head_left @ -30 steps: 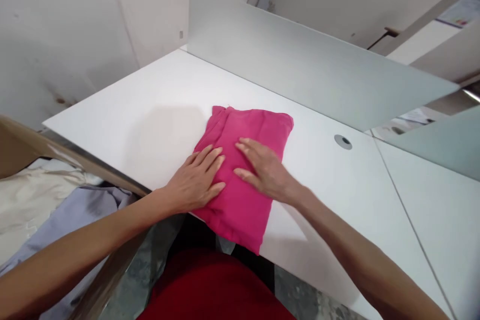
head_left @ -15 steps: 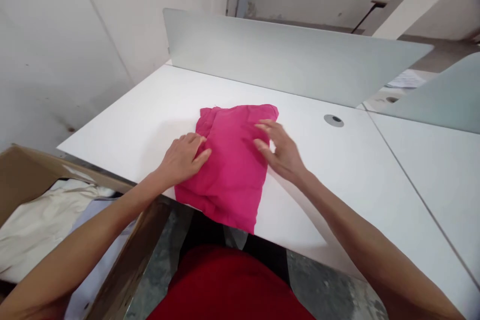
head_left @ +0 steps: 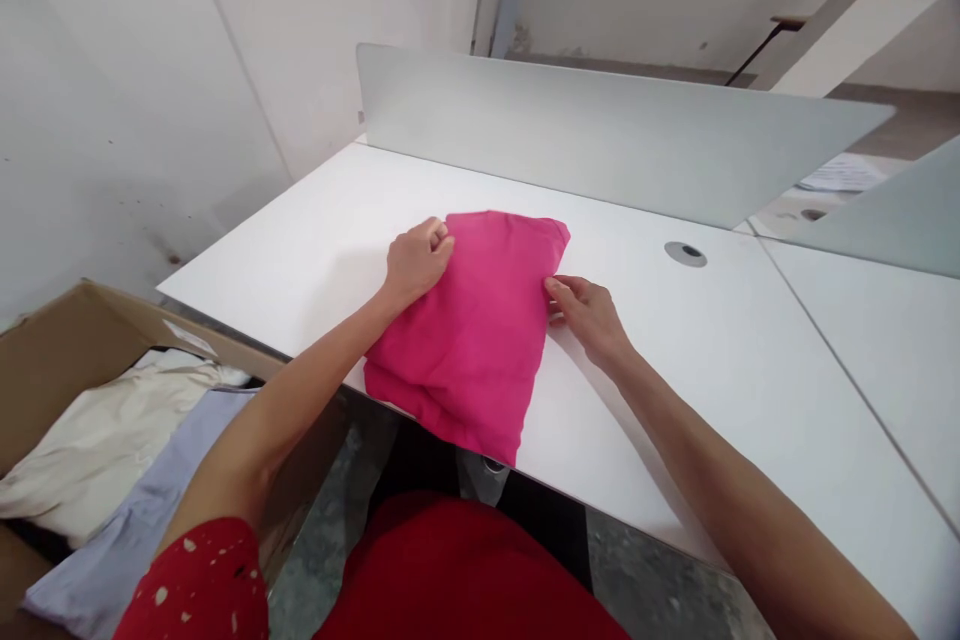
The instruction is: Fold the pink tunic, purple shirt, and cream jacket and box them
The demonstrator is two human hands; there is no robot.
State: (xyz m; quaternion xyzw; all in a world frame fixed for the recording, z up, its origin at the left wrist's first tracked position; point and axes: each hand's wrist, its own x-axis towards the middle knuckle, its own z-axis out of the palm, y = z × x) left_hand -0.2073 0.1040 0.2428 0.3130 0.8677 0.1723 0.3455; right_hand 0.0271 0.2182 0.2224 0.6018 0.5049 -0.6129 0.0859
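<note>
Folded pink cloth (head_left: 487, 330) lies on the white bench (head_left: 750, 400), its near edge reaching the front edge, its far edge apart from the upright panel (head_left: 555, 125). The left hand (head_left: 416, 262) has its fingers closed on the cloth's far left corner; the right hand (head_left: 591, 318) bends its fingers at the right edge, whether pinching cannot be told. Bench top extends rightward past the grommet (head_left: 677, 254) and leftward to a corner near the cardboard box (head_left: 79, 340).

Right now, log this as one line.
left hand: at pink cloth, far-left corner; right hand: at cloth's right edge; cloth: on table; box: fabric inside
</note>
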